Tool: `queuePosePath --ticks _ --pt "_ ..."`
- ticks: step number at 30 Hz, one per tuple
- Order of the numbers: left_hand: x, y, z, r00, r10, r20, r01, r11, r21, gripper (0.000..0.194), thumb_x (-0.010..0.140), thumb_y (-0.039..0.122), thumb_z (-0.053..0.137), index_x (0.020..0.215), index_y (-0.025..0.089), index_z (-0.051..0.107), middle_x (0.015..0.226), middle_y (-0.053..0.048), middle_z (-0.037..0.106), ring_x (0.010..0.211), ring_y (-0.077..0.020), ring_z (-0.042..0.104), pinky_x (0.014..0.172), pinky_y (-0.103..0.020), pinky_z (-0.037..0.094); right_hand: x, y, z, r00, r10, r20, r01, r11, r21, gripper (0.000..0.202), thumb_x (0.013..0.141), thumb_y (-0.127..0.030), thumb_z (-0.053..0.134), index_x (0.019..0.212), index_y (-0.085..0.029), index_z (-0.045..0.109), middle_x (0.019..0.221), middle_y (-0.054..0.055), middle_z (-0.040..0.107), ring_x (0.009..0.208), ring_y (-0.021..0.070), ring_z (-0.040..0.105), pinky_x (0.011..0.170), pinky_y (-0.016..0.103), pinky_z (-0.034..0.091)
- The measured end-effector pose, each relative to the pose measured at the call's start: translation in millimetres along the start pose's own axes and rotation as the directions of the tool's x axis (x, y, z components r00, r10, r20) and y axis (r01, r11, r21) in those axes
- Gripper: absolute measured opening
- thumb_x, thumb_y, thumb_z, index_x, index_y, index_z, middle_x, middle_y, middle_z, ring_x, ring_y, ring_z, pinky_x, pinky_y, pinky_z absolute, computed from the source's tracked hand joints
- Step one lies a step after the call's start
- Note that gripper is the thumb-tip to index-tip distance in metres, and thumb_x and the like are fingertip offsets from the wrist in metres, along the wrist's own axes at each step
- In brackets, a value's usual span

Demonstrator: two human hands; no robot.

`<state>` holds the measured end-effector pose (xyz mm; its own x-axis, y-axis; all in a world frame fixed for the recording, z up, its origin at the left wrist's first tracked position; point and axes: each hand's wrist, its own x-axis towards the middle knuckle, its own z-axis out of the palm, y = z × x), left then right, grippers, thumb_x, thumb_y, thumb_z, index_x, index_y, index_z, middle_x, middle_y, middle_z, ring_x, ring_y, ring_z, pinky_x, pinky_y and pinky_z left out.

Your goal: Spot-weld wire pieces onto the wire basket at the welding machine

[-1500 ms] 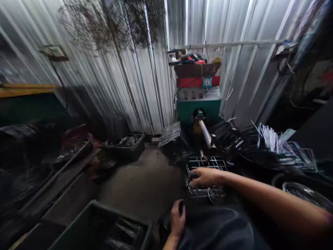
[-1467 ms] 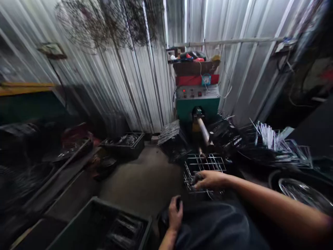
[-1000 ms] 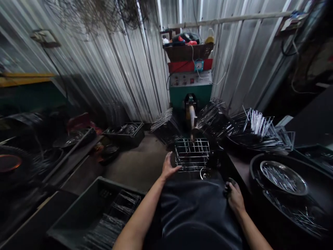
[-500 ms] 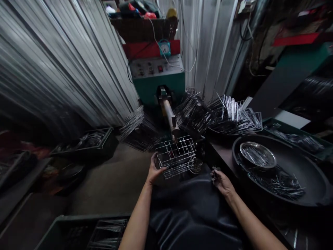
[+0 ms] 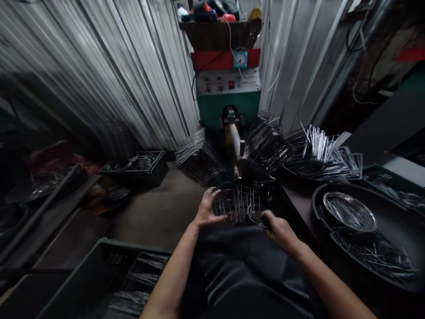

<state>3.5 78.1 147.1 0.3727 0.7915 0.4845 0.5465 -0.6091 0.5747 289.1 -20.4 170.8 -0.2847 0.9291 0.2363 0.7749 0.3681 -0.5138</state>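
Note:
A wire basket (image 5: pixel 237 204), blurred by motion, is in front of me below the arm of the green machine (image 5: pixel 229 108). My left hand (image 5: pixel 209 210) is curved round the basket's left side, thumb along its near edge. At the basket's right side my right hand (image 5: pixel 274 225) is closed, with its fingers bent; what it holds is too dark and small to name. The machine's pale arm (image 5: pixel 235 139) points down toward the basket, with a small bright spot at its tip.
Stacked wire frames lean left (image 5: pixel 199 157) and right (image 5: pixel 268 141) of the machine. On the right, a round black tub (image 5: pixel 318 195) holds a metal dish (image 5: pixel 348 212) and loose wires. A green crate (image 5: pixel 83 261) with wire frames is at the lower left.
The basket has turned and tilted in my left hand. My right hand has moved left to the basket's right side. The whole view has shifted, with the machine now further right.

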Motion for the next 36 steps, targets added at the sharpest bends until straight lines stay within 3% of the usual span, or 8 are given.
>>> queuePosePath --ticks 5,9,13,21,26,28,32,36 --pt "-3 41 -9.8 0.986 -0.004 0.167 -0.030 0.979 0.204 0.089 0.048 0.047 0.074 0.126 0.019 0.042 0.134 -0.018 0.036 0.127 -0.0368 0.028 0.105 -0.057 0.013 45 -39 1 0.996 0.042 0.080 -0.041 0.999 -0.018 0.021 0.067 -0.017 0.057 0.086 -0.022 0.050 0.063 0.000 0.058 0.057 0.0168 0.054 0.053 0.023 0.033" --pt "7 65 -15.5 0.985 -0.040 0.167 -0.009 0.959 0.285 0.087 0.045 0.044 0.076 0.123 0.022 0.045 0.133 -0.016 0.038 0.125 -0.0383 0.030 0.104 -0.058 0.013 57 -48 22 0.972 0.176 -0.155 -0.105 0.917 0.385 0.009 0.068 -0.024 0.055 0.069 -0.022 0.046 0.059 -0.004 0.050 0.056 0.0130 0.047 0.053 0.022 0.034" --pt "20 81 -21.7 0.977 -0.046 0.207 -0.028 0.940 0.340 0.087 0.044 0.041 0.077 0.123 0.021 0.047 0.133 -0.017 0.038 0.124 -0.0404 0.030 0.103 -0.057 0.015 53 -45 28 0.979 0.180 -0.092 -0.069 0.722 0.688 0.011 0.071 -0.030 0.052 0.072 -0.019 0.055 0.066 -0.001 0.056 0.062 0.0140 0.051 0.057 0.023 0.040" --pt "32 85 -18.9 0.957 -0.083 0.279 -0.042 0.910 0.413 0.087 0.044 0.042 0.075 0.124 0.022 0.045 0.134 -0.016 0.038 0.124 -0.0399 0.031 0.102 -0.056 0.016 55 -28 36 0.966 0.116 -0.232 0.059 0.772 0.633 0.010 0.066 -0.021 0.054 0.073 -0.021 0.061 0.072 0.002 0.061 0.069 0.0168 0.055 0.066 0.028 0.043" --pt "36 82 -16.1 0.958 -0.122 0.261 -0.004 0.901 0.435 0.087 0.045 0.046 0.074 0.124 0.023 0.045 0.134 -0.015 0.039 0.123 -0.0399 0.032 0.101 -0.055 0.017 55 -30 41 0.905 0.410 0.111 -0.292 0.412 0.863 0.012 0.065 -0.029 0.057 0.071 -0.019 0.056 0.051 -0.006 0.048 0.039 0.0078 0.037 0.041 0.020 0.032" --pt "36 82 -15.3 0.952 -0.136 0.273 0.001 0.898 0.441 0.087 0.044 0.045 0.074 0.124 0.022 0.046 0.133 -0.016 0.039 0.123 -0.0403 0.031 0.101 -0.056 0.017 52 -28 38 0.918 0.383 0.107 -0.285 0.447 0.848 0.014 0.068 -0.030 0.055 0.075 -0.018 0.060 0.053 -0.004 0.051 0.042 0.0095 0.042 0.044 0.022 0.036" --pt "37 84 -13.6 0.942 -0.133 0.309 -0.014 0.902 0.431 0.086 0.045 0.043 0.074 0.124 0.022 0.045 0.134 -0.016 0.038 0.123 -0.0405 0.031 0.101 -0.056 0.017 48 -24 31 0.981 0.137 -0.139 -0.011 0.752 0.659 0.015 0.068 -0.024 0.055 0.080 -0.022 0.065 0.080 0.003 0.064 0.077 0.0193 0.057 0.072 0.032 0.044" --pt "36 86 -12.3 0.946 -0.115 0.303 -0.028 0.903 0.429 0.086 0.046 0.043 0.074 0.124 0.024 0.045 0.135 -0.014 0.037 0.123 -0.0398 0.031 0.101 -0.055 0.017 46 -27 35 0.949 0.259 -0.178 -0.068 0.723 0.687 0.008 0.069 -0.029 0.059 0.071 -0.021 0.057 0.068 0.000 0.058 0.065 0.0153 0.054 0.062 0.027 0.044"
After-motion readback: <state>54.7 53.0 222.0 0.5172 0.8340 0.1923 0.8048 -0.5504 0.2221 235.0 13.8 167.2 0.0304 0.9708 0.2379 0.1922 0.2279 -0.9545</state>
